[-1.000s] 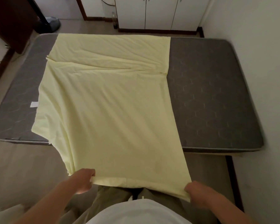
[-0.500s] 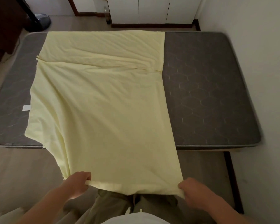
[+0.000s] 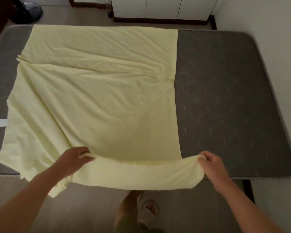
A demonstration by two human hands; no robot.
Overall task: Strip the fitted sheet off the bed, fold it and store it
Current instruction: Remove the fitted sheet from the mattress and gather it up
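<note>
The pale yellow fitted sheet [image 3: 97,101] lies spread over the left and middle of the bare grey mattress [image 3: 225,101]. A fold line crosses it near the far side. Its near edge is lifted and curls over above the mattress's front edge. My left hand [image 3: 74,159] grips that edge at its left end. My right hand [image 3: 209,163] pinches it at the right corner. A flap of the sheet hangs off the bed below my left forearm.
White cupboards [image 3: 160,7] stand beyond the bed. A white wall [image 3: 267,39] runs along the right side. A fan base [image 3: 32,10] sits on the floor at the far left. A white tag [image 3: 1,123] lies on the mattress at the left. My feet are on the floor below.
Both hands have moved forward and up, carrying the sheet's near edge from off the bed to above the mattress's front edge. The edge now curls over on itself.
</note>
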